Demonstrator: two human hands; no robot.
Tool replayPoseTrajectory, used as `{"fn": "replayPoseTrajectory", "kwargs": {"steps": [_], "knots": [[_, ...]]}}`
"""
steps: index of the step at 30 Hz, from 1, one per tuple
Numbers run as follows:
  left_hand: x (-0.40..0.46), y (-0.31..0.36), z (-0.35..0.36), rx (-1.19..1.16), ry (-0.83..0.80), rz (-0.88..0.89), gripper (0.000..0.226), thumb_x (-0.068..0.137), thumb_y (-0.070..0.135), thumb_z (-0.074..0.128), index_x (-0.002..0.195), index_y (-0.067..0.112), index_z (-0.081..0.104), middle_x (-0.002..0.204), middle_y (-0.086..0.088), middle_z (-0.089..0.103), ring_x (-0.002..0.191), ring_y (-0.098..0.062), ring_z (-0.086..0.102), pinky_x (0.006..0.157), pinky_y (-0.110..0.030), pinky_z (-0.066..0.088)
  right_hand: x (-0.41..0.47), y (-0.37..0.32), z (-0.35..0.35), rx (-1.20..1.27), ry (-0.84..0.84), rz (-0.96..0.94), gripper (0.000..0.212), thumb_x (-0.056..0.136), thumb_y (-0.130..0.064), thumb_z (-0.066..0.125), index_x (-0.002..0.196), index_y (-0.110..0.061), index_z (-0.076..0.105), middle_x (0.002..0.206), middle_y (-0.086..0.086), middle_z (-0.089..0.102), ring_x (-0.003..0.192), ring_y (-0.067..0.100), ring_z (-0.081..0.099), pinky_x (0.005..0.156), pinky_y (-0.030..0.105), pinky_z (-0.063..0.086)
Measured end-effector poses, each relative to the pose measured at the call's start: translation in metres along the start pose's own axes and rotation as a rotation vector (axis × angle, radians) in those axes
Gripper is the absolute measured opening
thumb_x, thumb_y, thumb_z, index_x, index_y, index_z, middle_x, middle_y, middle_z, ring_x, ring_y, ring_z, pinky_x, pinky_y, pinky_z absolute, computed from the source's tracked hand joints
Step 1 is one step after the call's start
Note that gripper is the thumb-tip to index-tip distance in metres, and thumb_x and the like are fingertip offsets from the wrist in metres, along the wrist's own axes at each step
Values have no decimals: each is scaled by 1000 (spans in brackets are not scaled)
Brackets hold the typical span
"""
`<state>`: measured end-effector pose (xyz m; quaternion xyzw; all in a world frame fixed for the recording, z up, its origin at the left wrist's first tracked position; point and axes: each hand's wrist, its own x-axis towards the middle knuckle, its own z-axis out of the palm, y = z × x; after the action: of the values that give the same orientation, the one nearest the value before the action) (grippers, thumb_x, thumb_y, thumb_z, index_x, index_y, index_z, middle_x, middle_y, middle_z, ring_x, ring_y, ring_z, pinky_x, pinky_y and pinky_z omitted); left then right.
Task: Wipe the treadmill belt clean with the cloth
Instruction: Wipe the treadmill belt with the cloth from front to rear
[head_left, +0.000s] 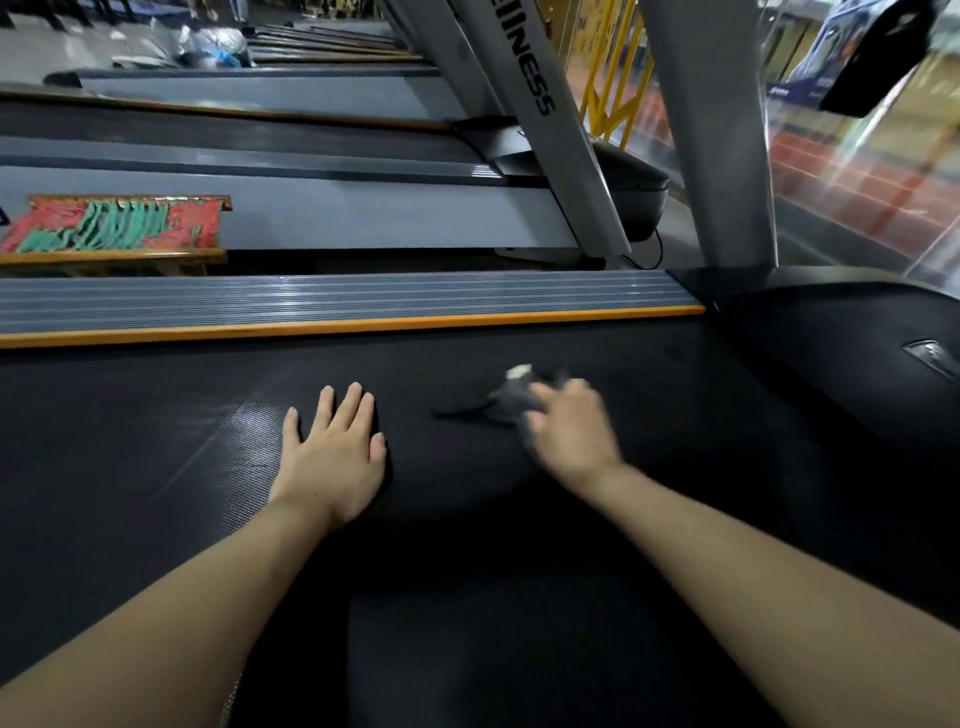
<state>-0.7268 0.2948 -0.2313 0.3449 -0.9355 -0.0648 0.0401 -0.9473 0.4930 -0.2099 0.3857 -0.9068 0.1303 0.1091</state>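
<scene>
The black textured treadmill belt (467, 545) fills the lower half of the view. My left hand (335, 452) lies flat on it, palm down, fingers slightly apart, holding nothing. To its right my right hand (569, 431) is blurred with motion and presses a dark grey cloth (506, 400) against the belt. The cloth sticks out to the left of the fingers, with a small pale tag at its far end. Part of the cloth is hidden under the hand.
A grey ribbed side rail with an orange strip (337, 306) borders the belt's far edge. The black motor cover (841, 353) rises at the right, with a silver upright (722, 156) behind it. More treadmills and a red-green woven bench (119, 226) lie beyond.
</scene>
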Motion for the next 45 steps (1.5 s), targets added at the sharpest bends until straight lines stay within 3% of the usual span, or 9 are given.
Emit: {"fn": "replayPoseTrajectory", "kwargs": {"steps": [3, 7, 15, 19, 24, 32, 36, 40, 45], "knots": [[-1, 4, 0, 10, 13, 0, 63, 102, 44, 15, 162, 23, 10, 170, 8, -2, 156, -21, -7, 123, -58, 1, -4, 94, -20, -44, 81, 371, 41, 85, -42, 46, 114, -20, 67, 109, 20, 56, 99, 41, 54, 88, 43, 50], [-1, 5, -1, -3, 8, -14, 63, 103, 44, 16, 162, 23, 10, 170, 8, -2, 156, -21, -8, 123, -57, 0, -9, 77, -23, -59, 46, 583, 36, 93, -32, 57, 124, -12, 59, 128, 23, 44, 112, 42, 44, 93, 46, 42], [-2, 0, -2, 12, 7, 4, 63, 104, 46, 18, 162, 24, 8, 170, 8, -4, 156, -20, -9, 123, -56, -1, -52, -131, 6, 177, -76, 114, 39, 94, -35, 55, 131, -23, 54, 135, 13, 40, 115, 34, 41, 95, 45, 39], [-3, 0, -1, 13, 2, -3, 64, 104, 47, 18, 163, 24, 9, 170, 9, -4, 156, -19, -9, 124, -55, -2, -48, -63, -7, 91, -87, 6, 38, 90, -34, 55, 126, -21, 59, 128, 14, 48, 112, 37, 45, 91, 44, 42], [-3, 4, -2, 0, 14, -16, 64, 103, 46, 18, 162, 22, 11, 170, 8, -2, 156, -21, -8, 123, -57, -1, -35, 84, -41, 35, 28, 424, 37, 91, -26, 56, 124, -11, 62, 124, 15, 60, 113, 37, 54, 97, 43, 42], [-2, 6, -6, -39, 3, -9, 63, 103, 43, 21, 162, 21, 13, 170, 6, 1, 156, -22, -8, 123, -58, -2, -54, -34, -12, 67, -44, 218, 43, 95, -28, 54, 137, -28, 50, 136, 10, 51, 116, 34, 50, 95, 41, 41], [-10, 4, -5, -31, 44, 37, 60, 104, 42, 24, 161, 22, 21, 170, 5, 9, 157, -19, -1, 124, -55, 2, -78, -98, 2, 152, -127, -25, 48, 101, -24, 47, 149, -28, 40, 154, 16, 35, 141, 38, 32, 118, 41, 20], [-17, 8, -4, 0, 2, 8, 61, 105, 42, 17, 162, 23, 13, 170, 5, 1, 156, -20, -5, 124, -52, 2, -77, -28, -18, 143, -111, -84, 51, 96, -18, 51, 144, -35, 46, 152, 11, 41, 132, 37, 45, 109, 39, 37], [-44, 25, 1, -8, -42, -12, 64, 104, 47, 15, 162, 21, 6, 170, 4, -8, 156, -23, -13, 123, -57, -4, -67, 88, -39, 55, -44, 303, 46, 96, -22, 50, 142, -29, 49, 147, 11, 45, 124, 39, 50, 96, 45, 48]]}}
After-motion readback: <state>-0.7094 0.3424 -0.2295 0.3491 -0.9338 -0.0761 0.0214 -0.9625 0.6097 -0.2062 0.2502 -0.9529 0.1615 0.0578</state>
